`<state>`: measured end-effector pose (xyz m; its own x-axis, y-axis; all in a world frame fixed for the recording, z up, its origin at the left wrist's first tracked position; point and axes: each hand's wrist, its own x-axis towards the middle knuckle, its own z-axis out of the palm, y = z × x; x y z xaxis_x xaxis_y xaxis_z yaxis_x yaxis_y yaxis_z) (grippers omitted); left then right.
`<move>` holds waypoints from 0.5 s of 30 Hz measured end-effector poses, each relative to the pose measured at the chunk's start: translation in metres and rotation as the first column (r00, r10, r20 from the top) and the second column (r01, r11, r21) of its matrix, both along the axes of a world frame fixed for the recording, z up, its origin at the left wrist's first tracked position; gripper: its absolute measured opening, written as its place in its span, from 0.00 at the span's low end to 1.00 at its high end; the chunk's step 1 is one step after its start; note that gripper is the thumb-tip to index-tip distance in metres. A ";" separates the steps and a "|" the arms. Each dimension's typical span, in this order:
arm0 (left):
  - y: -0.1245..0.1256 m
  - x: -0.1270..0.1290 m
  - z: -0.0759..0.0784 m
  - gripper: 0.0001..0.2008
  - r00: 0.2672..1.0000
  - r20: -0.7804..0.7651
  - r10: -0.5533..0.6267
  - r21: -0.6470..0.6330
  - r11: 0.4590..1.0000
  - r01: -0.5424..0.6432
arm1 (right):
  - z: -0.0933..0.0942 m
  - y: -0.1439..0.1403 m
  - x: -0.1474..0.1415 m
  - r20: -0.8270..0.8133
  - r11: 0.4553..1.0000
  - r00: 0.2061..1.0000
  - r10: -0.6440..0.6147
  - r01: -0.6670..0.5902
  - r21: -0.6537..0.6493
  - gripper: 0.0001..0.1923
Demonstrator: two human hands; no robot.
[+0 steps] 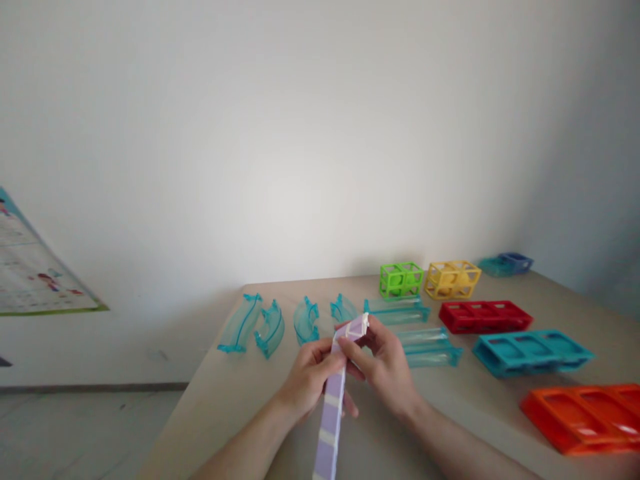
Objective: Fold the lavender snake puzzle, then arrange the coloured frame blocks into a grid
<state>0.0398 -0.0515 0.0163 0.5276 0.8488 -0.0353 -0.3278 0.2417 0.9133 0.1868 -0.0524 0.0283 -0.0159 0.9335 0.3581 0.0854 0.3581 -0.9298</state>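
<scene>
Between my two hands is a long, narrow purple strip with white bands [330, 413], perhaps folded paper; I cannot make out its exact kind. My left hand [313, 373] pinches it near the middle, thumb on top. Higher up, my right hand [385, 363] grips it by the bend, where the top end turns off to the right. The lower end runs toward me and out of the bottom of the view. Just beyond my hands lie clear teal curved track pieces [306, 321] and straight clear teal track pieces [433, 348] on the table.
On the beige table [200, 413] stand green [401, 280] and yellow cube frames [453, 280] at the back. Red [485, 317], teal [533, 352] and orange frame blocks [587, 419] line the right. Blue pieces [515, 263] sit in the far corner, near the walls. A poster [40, 267] hangs left.
</scene>
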 end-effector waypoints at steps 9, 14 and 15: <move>-0.005 0.004 0.006 0.20 0.974 -0.184 0.132 0.164 0.981 -0.102 | 0.003 -0.009 -0.003 0.257 0.974 0.947 -0.196 0.157 0.163 0.09; -0.007 0.007 0.009 0.19 0.920 -0.262 0.292 0.228 0.945 -0.235 | 0.009 -0.014 -0.006 0.318 0.943 0.932 -0.173 0.063 0.326 0.08; -0.006 0.006 0.010 0.18 0.914 -0.252 0.319 0.249 0.934 -0.257 | 0.010 -0.014 -0.006 0.307 0.941 0.940 -0.150 0.041 0.337 0.09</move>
